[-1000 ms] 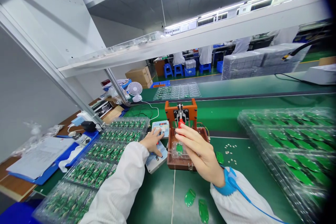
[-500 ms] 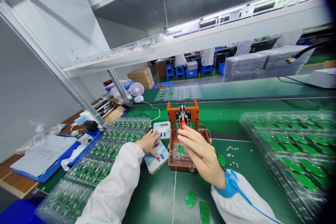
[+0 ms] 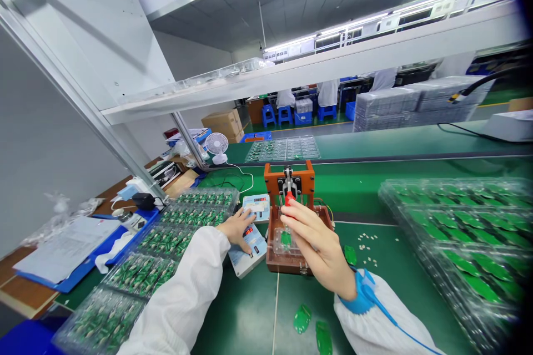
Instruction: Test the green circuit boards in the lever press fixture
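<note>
My right hand (image 3: pixel 318 241) is closed round the red handle (image 3: pixel 288 197) of a toggle clamp on an orange and brown test fixture (image 3: pixel 290 264). A small green circuit board (image 3: pixel 286 238) lies under the clear plate in the fixture, partly hidden by my fingers. My left hand (image 3: pixel 236 229) rests with fingers spread on a white and blue meter (image 3: pixel 249 258) with a lit red display. Another such meter (image 3: pixel 257 208) stands just behind it. Near my right wrist lies a green board (image 3: pixel 350 255), and two more green pieces (image 3: pixel 302 319) lie at the front.
Clear trays of small boards (image 3: pixel 158 266) line the left side. Stacked trays of green pieces (image 3: pixel 470 233) stand at the right. Small white bits (image 3: pixel 368 244) are scattered beside the fixture. A white fan (image 3: pixel 216 144) and a clear tray (image 3: pixel 283 148) are at the back.
The front meter's display reads differently now. Both hands keep nearly the same places; the view has shifted only slightly.
</note>
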{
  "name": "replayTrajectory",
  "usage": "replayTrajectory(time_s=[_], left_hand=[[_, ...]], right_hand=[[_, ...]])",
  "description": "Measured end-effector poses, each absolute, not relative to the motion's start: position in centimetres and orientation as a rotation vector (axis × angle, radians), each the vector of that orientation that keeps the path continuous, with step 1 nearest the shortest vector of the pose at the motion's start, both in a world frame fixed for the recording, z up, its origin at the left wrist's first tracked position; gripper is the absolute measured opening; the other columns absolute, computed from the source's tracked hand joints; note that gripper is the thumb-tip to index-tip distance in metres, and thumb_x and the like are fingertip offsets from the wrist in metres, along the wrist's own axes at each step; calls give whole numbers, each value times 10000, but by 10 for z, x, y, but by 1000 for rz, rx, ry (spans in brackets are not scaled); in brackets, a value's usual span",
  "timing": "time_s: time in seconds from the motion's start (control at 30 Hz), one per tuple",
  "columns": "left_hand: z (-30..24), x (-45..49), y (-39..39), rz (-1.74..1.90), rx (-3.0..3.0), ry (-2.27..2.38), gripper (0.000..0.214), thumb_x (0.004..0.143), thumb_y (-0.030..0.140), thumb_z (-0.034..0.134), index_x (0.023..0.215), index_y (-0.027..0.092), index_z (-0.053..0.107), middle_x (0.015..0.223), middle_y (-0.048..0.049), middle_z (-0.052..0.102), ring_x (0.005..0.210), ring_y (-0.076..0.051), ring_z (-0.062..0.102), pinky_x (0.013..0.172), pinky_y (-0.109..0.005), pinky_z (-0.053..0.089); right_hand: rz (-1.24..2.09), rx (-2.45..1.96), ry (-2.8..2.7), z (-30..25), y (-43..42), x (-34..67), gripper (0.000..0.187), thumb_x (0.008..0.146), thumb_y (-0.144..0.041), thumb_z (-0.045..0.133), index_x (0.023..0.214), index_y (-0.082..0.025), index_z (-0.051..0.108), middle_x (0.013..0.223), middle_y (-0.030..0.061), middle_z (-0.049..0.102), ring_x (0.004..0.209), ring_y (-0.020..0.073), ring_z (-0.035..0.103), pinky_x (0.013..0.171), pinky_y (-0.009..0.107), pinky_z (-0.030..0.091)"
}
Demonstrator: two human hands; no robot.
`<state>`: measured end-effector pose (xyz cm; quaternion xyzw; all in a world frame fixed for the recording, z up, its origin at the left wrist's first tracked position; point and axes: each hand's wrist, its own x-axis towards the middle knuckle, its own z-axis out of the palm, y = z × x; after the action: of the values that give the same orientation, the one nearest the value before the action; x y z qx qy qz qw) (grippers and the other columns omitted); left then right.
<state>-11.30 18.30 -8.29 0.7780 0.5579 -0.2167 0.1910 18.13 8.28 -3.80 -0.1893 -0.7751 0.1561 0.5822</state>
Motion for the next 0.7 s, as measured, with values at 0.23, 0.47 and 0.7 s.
replayTrajectory(time_s=[0.23,0.47,0.7], left_hand=[[-80,-109,180,-652,2190,1551,1489,468,834,784,1638,194,123,1699,-153,-77,1544,-457,-101,1232,-637,133],[-64,-94,176,-706,2162,1646,1449,430,641,903,1621,188,212,1697,-168,-79,1542,-469,-96,1230,-647,109],[-32,-50,91,-141,2141,1543,505,734,427,788,1206,293,672,1097,-29,759,1032,-284,711,926,-387,549]], right_hand=[[360,-445,-1813,-37,82,183,598,995,-19,488,1494,-349,495,1507,-7,548,1475,216,418,1206,412,434],[338,-452,-1805,-38,84,179,587,1000,-28,478,1488,-352,498,1492,-3,563,1470,214,427,1200,424,446],[242,-614,-1899,-28,70,183,550,1012,-79,437,1490,-347,483,1530,-6,521,1464,220,434,1193,402,462]])
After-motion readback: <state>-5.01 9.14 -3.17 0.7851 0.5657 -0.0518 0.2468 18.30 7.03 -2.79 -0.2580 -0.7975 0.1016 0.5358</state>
